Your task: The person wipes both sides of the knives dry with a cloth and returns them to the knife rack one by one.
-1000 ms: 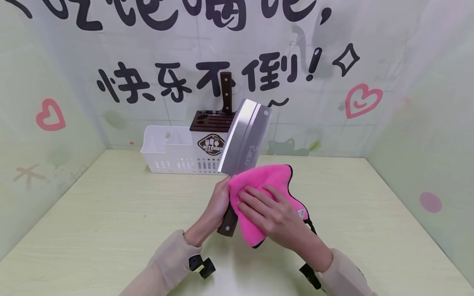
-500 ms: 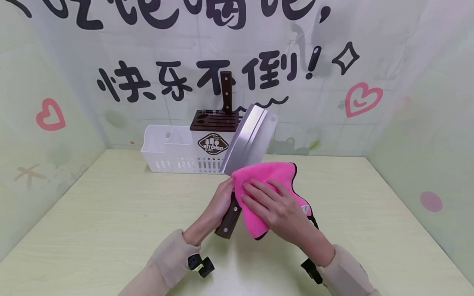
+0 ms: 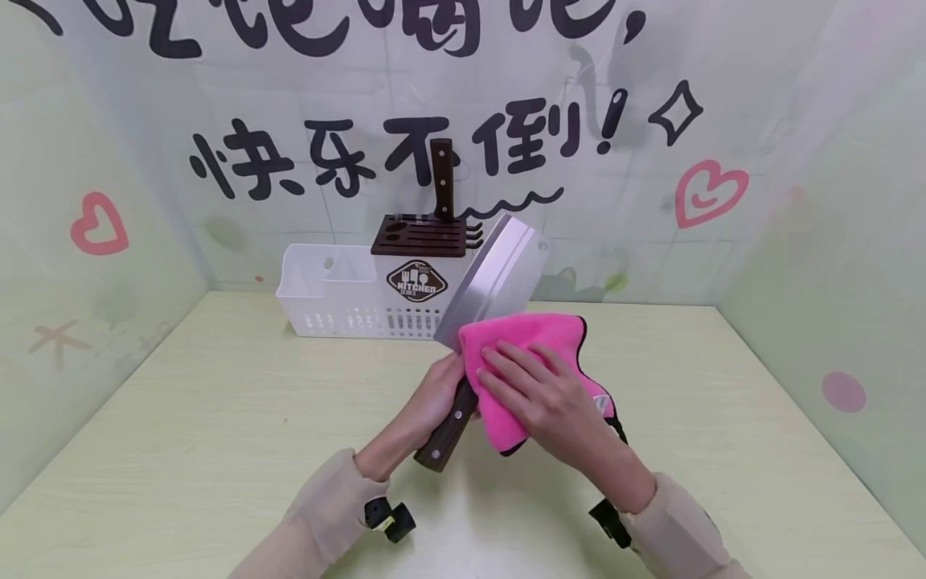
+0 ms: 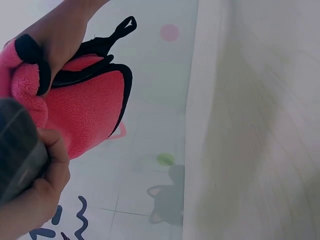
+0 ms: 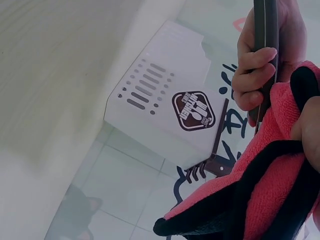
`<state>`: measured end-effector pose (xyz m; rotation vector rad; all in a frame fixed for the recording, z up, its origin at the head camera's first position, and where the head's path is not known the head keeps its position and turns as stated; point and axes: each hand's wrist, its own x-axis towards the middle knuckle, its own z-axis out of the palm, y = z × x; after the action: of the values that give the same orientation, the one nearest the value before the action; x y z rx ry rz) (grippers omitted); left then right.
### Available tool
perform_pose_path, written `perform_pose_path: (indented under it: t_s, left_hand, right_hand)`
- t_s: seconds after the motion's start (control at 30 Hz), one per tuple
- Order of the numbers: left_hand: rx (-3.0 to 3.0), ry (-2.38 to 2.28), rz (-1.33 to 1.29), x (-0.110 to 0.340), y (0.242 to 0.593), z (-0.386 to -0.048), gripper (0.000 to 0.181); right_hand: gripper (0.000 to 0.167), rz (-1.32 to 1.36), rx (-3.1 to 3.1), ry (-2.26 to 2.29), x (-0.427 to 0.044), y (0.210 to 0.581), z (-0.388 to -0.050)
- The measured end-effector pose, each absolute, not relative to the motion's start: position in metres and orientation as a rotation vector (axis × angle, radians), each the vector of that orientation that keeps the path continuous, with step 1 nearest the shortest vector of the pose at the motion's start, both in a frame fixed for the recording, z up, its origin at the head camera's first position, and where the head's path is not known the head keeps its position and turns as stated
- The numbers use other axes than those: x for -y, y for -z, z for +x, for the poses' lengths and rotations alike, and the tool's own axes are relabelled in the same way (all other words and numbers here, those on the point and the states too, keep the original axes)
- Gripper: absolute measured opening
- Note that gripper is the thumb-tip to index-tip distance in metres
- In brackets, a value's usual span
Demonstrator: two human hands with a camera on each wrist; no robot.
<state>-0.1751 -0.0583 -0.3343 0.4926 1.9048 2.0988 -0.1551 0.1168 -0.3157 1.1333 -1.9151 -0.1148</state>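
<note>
My left hand (image 3: 434, 396) grips the dark wooden handle (image 3: 447, 434) of a cleaver (image 3: 492, 277), its fingers curled round it in the right wrist view. The cleaver is held above the table, its broad steel blade pointing up and leaning right. A pink towel (image 3: 531, 334) with black edging lies over the lower blade, by the handle. My right hand (image 3: 542, 398) holds the towel against the blade, fingers spread across it. In the left wrist view, the towel (image 4: 92, 105) bunches around the hand and its black loop hangs free. The blade part under the towel is hidden.
Behind the cleaver, a white perforated rack (image 3: 329, 301) with a dark slotted knife block top (image 3: 418, 235) stands on the table (image 3: 217, 450). One brown-handled knife (image 3: 442, 178) stands upright in it. A printed wall (image 3: 629, 241) closes off the back.
The cleaver has tilted further to the right, its blade tip moving right and slightly down. Both hands have shifted a little right and up, with the towel staying on the lower blade.
</note>
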Motion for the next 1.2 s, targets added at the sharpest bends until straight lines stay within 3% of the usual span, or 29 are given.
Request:
perform_pose_path:
  t_s: [0.17, 0.27, 0.37, 1.2]
  left_hand:
    - [-1.850, -2.088, 0.512, 0.059, 0.336, -0.175, 0.039]
    - [-1.818, -2.072, 0.530, 0.060, 0.337, -0.175, 0.038]
    - [-1.814, -2.047, 0.542, 0.061, 0.337, -0.175, 0.038]
    - [-1.871, -1.894, 0.606, 0.068, 0.338, -0.173, 0.040]
  right_hand:
    - [0.026, 1.126, 1.935, 0.094, -0.119, 0.317, -0.159]
    - [0.046, 1.118, 1.939, 0.087, -0.120, 0.318, -0.162]
    - [0.054, 1.103, 1.950, 0.092, -0.120, 0.319, -0.164]
    - [0.052, 0.990, 2.059, 0.071, -0.138, 0.319, -0.179]
